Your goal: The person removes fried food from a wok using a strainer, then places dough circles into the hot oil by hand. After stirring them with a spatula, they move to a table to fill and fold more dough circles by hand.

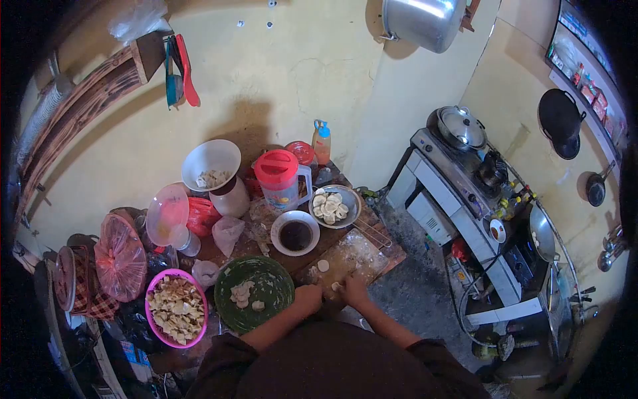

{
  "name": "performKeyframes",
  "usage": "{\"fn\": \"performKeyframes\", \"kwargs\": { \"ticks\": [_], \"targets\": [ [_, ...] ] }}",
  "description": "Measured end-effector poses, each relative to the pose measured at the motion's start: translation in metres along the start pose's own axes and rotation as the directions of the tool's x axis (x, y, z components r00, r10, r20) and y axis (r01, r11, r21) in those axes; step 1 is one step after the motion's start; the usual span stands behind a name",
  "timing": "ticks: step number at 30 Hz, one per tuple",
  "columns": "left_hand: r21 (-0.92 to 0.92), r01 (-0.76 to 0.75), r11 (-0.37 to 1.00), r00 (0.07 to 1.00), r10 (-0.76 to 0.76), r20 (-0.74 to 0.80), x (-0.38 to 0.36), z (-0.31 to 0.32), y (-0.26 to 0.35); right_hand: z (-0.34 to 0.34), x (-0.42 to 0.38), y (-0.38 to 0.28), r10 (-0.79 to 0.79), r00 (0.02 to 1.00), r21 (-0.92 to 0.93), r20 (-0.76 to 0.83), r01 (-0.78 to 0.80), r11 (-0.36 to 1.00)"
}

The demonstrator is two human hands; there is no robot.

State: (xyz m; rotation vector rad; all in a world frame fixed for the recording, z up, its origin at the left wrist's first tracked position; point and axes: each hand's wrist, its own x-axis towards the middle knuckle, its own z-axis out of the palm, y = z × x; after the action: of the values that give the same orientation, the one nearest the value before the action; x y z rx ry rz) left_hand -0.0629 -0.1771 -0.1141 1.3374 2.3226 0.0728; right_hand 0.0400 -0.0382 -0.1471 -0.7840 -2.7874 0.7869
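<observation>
My left hand (pixel 308 298) is curled closed at the near edge of a floured wooden board (pixel 362 256); what it holds, if anything, is hidden. Close beside it, my right hand (pixel 355 292) has its fingers closed at a small pale piece of dough (pixel 336 286). A flat round of dough (pixel 323 265) lies on the board just beyond both hands. Left of my left hand sits a green bowl (pixel 266 274) with pale lumps of dough or filling (pixel 242 292) in it. Behind the board, a handled strainer (pixel 356 207) holds several folded dumplings (pixel 329 207).
A white bowl of dark liquid (pixel 296 236) and a red-lidded pitcher (pixel 277 174) stand behind the green bowl. At left is a pink basket (pixel 177 273) full of pale cut pieces. A stove (pixel 458 179) with a lidded pot (pixel 462 128) stands across the floor at right.
</observation>
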Motion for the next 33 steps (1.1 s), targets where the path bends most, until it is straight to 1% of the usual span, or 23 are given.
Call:
{"fn": "performKeyframes", "kwargs": {
  "ticks": [3, 5, 6, 8, 9, 11, 12, 13, 14, 15, 17, 18, 20, 21, 22, 23, 24, 25, 26, 27, 29, 31, 33],
  "targets": [
    [0.008, -0.001, 1.000, 1.000, 0.001, -0.019, -0.002, -0.002, 0.001, 0.004, 0.006, 0.004, 0.020, 0.999, -0.007, 0.045, -0.019, 1.000],
    [-0.004, -0.024, 1.000, 0.999, 0.024, -0.029, 0.000, 0.003, -0.003, 0.005, 0.008, 0.003, 0.114, 0.981, 0.002, 0.157, -0.116, 0.993],
    [-0.016, -0.046, 0.999, 0.998, 0.045, -0.041, 0.001, 0.005, -0.004, 0.004, 0.008, 0.002, 0.114, 0.981, 0.001, 0.156, -0.116, 0.993],
    [0.001, -0.045, 0.999, 0.999, 0.045, -0.019, -0.001, 0.001, -0.003, -0.002, 0.005, -0.001, 0.048, 0.990, 0.046, 0.132, -0.054, 0.997],
    [0.017, -0.046, 0.999, 0.999, 0.046, 0.003, -0.003, -0.003, -0.002, -0.004, 0.005, -0.004, 0.046, 0.990, 0.046, 0.133, -0.053, 0.998],
    [0.006, -0.032, 0.999, 0.999, 0.032, -0.006, 0.002, 0.005, -0.005, -0.010, 0.004, -0.011, 0.026, 0.999, 0.046, -0.046, -0.024, 0.999],
    [-0.005, -0.020, 1.000, 1.000, 0.020, -0.015, 0.004, 0.008, -0.005, -0.016, 0.004, -0.013, 0.028, 0.999, 0.045, -0.046, -0.026, 0.999],
    [-0.005, -0.023, 1.000, 1.000, 0.023, -0.013, 0.005, 0.012, -0.006, -0.023, 0.005, -0.014, -0.147, 0.983, -0.017, -0.106, 0.146, 0.989],
    [0.000, -0.023, 1.000, 1.000, 0.023, -0.005, 0.003, 0.009, -0.004, -0.028, 0.006, -0.013, -0.322, 0.934, -0.089, -0.154, 0.311, 0.946],
    [0.005, -0.021, 1.000, 1.000, 0.021, 0.004, 0.002, 0.005, -0.004, -0.029, 0.003, -0.011, -0.322, 0.934, -0.088, -0.156, 0.311, 0.946],
    [-0.013, -0.021, 1.000, 1.000, 0.021, 0.003, -0.001, 0.001, -0.003, -0.025, -0.011, -0.003, -0.518, 0.851, -0.298, -0.083, 0.475, 0.828],
    [-0.034, -0.021, 0.999, 1.000, 0.021, -0.001, -0.002, 0.000, -0.002, -0.026, -0.018, -0.002, -0.521, 0.850, -0.296, -0.083, 0.478, 0.827],
    [-0.054, -0.010, 0.999, 1.000, 0.010, 0.002, -0.004, -0.002, 0.000, -0.027, -0.032, 0.001, -0.304, 0.952, -0.224, 0.045, 0.306, 0.925],
    [-0.071, -0.003, 0.997, 1.000, 0.004, 0.007, -0.005, -0.003, 0.002, -0.025, -0.034, 0.002, -0.302, 0.952, -0.224, 0.047, 0.305, 0.926],
    [-0.072, -0.006, 0.997, 1.000, 0.007, 0.011, -0.007, -0.004, 0.005, -0.023, -0.037, 0.002, -0.287, 0.958, -0.226, -0.031, 0.273, 0.935],
    [-0.070, -0.069, 0.995, 0.996, 0.073, 0.045, -0.011, -0.013, 0.011, -0.022, -0.040, 0.002, -0.268, 0.957, -0.226, -0.108, 0.239, 0.944],
    [-0.069, -0.133, 0.989, 0.987, 0.138, 0.078, -0.013, -0.017, 0.016, -0.018, -0.042, 0.001, -0.262, 0.959, -0.226, -0.110, 0.233, 0.946],
    [-0.067, -0.138, 0.988, 0.986, 0.143, 0.081, -0.010, -0.010, 0.017, -0.015, -0.042, -0.002, -0.248, 0.962, -0.299, -0.115, 0.205, 0.932],
    [-0.024, -0.146, 0.989, 0.982, 0.148, 0.120, -0.005, 0.002, 0.018, -0.012, -0.042, -0.002, -0.236, 0.964, -0.372, -0.121, 0.176, 0.911],
    [0.019, -0.154, 0.988, 0.976, 0.150, 0.157, -0.003, 0.008, 0.019, -0.010, -0.043, 0.000, -0.233, 0.965, -0.372, -0.123, 0.172, 0.912],
    [0.030, -0.170, 0.985, 0.974, 0.164, 0.156, -0.002, 0.014, 0.016, -0.010, -0.044, 0.000, -0.280, 0.960, -0.385, 0.002, 0.260, 0.886],
    [0.041, -0.184, 0.982, 0.971, 0.175, 0.161, -0.004, 0.016, 0.016, -0.015, -0.039, -0.003, -0.256, 0.967, -0.390, -0.004, 0.235, 0.890],
    [0.051, -0.177, 0.983, 0.979, 0.171, 0.113, -0.002, 0.006, 0.019, -0.015, -0.037, -0.003, -0.236, 0.972, -0.397, -0.018, 0.210, 0.893]
  ]
}}
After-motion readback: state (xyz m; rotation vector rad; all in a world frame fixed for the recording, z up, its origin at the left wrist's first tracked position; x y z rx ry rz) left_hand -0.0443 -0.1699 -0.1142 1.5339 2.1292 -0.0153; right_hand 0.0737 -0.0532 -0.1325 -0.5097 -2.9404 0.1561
